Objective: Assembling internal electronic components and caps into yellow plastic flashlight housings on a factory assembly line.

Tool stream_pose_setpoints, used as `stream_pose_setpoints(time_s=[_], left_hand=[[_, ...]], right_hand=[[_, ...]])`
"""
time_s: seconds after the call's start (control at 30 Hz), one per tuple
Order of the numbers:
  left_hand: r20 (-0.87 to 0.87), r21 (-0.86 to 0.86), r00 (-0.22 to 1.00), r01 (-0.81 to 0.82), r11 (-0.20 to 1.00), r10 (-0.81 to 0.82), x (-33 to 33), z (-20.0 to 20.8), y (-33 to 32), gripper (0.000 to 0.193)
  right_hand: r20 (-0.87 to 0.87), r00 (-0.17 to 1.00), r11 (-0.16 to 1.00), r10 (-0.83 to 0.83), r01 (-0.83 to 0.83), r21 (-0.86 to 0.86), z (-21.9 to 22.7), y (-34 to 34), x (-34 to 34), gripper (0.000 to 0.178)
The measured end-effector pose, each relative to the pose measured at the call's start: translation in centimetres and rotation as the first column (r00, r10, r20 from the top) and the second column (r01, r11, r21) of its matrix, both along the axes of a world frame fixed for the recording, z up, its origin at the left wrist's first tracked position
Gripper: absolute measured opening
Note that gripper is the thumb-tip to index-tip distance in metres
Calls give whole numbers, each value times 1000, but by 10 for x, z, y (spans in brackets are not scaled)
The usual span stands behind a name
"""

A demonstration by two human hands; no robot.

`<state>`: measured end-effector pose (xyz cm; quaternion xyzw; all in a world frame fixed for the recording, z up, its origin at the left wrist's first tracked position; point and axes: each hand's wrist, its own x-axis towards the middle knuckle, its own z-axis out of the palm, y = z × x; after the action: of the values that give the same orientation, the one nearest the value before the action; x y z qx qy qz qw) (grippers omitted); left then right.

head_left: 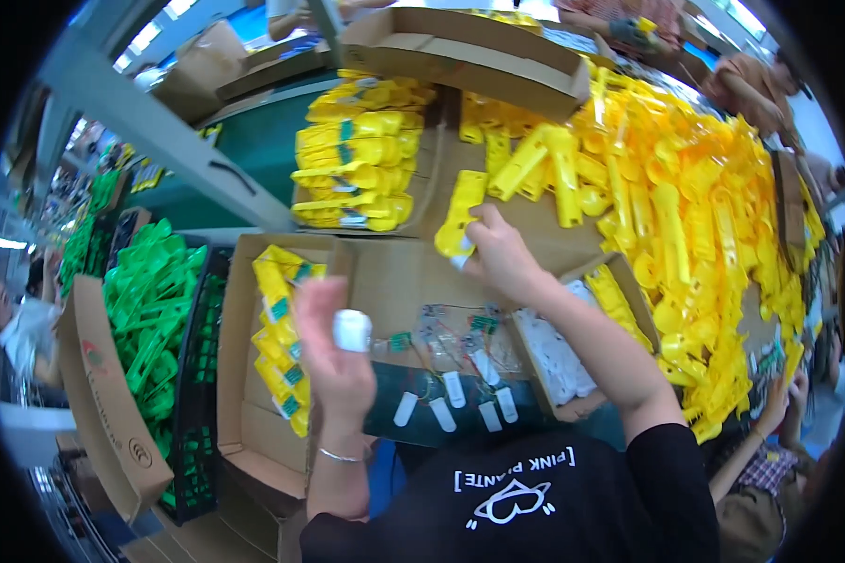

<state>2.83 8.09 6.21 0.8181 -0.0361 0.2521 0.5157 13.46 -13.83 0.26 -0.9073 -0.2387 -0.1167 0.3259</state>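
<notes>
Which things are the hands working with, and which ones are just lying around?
Likely in use:
yellow piece, held in the right hand
wired green boards, nearby
white tabs, beside the boards

Seemingly just lying about:
green pieces in the black crate
long cardboard box at the back

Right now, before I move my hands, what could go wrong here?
Your right hand holds a yellow plastic piece out in front of you, so it could drop if your fingers slip. The wired white pieces lie loosely side by side near your body, and a passing sleeve or hand might snag or tangle their wires. The yellow heap on your right looks loosely piled, so bumping it could perhaps send pieces sliding.
</notes>
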Motion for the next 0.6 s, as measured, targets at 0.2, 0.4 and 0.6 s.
stream_pose_setpoints(time_s=[0.2,0.4,0.6], left_hand=[[-193,-981,637,-123,148,-746,2,-46,-86,47],[-222,-923,598,126,363,-770,2,-44,-80,34],[-387,-559,736,292,776,-555,-5,-43,-87,57]], right_hand=[[79,966,960,245,-253,118,50,-19,-114,28],[-79,984,985,-162,156,-78,-2,-109,-101,18],[-203,975,930,-93,13,-368,-13,-99,-92,22]])
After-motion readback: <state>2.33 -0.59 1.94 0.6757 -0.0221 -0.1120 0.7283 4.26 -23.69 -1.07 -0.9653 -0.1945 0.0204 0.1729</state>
